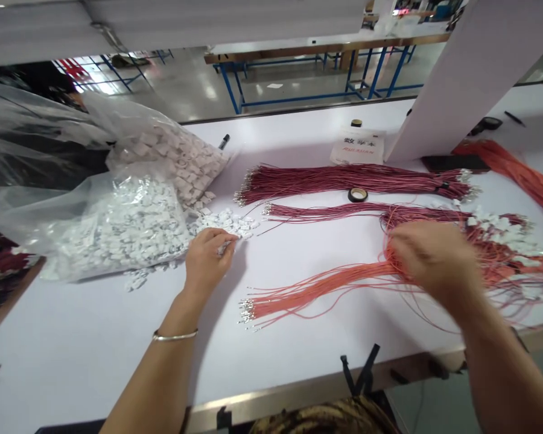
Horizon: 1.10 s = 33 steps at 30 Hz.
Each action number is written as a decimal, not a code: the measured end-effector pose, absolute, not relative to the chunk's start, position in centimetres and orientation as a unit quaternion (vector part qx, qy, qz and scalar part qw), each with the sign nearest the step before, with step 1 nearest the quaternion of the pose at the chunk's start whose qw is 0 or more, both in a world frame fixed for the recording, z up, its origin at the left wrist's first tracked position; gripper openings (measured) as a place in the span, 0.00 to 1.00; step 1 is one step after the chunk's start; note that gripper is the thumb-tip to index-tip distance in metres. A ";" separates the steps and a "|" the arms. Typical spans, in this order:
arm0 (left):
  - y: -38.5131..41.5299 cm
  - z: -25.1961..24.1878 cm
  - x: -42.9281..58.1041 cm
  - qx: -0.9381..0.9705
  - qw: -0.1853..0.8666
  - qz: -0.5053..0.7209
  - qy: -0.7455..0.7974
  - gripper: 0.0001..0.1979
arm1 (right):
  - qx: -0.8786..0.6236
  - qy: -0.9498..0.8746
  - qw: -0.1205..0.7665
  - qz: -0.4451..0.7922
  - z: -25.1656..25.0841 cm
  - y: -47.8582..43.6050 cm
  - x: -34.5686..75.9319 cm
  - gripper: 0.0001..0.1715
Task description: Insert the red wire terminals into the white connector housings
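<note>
Nearby lie 2 filled bags (138,220) — tape (356,200) between wires (335,181).

At left the bag (95,232) is crinkled, glossy plastic and the connectors (235,224) white plastic, while smooth-sheathed orange wires (321,286) at centre end in shiny metal terminals (247,310), the bangle (175,337) is polished metal, and the notebook (359,146) upper right matt paper.

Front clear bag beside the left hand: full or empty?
Not empty: many white pieces show through the clear bag; whether it's completely full, I cannot tell.
</note>
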<state>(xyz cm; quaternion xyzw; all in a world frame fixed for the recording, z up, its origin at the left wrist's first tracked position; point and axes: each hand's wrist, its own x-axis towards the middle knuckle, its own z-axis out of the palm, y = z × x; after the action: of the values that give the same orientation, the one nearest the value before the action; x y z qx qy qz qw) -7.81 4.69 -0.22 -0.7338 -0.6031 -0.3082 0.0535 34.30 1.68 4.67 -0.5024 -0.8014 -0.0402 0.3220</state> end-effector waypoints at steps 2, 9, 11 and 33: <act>4.8 -0.4 -8.1 -0.731 0.056 -0.302 -0.609 0.09 | -0.387 -0.899 0.207 0.001 4.1 1.9 28.1 0.12; 4.8 -0.6 -9.1 -0.699 0.063 -0.332 -0.630 0.09 | -0.217 -0.972 -0.063 -0.061 3.8 1.7 18.5 0.11; 4.8 -0.4 -9.3 -0.696 0.048 -0.337 -0.632 0.09 | -0.189 -0.974 -0.086 -0.088 4.0 1.7 18.3 0.12; 4.7 -0.3 -6.1 -0.780 0.061 -0.267 -0.563 0.07 | -0.343 -0.831 0.362 0.247 0.3 1.2 17.5 0.09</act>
<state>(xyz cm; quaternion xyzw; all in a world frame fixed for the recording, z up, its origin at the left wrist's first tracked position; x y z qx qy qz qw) -6.06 4.72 -0.32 -0.7801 -0.5625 -0.2669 0.0610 17.46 1.15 0.26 -0.3431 -0.8308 0.2468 0.3622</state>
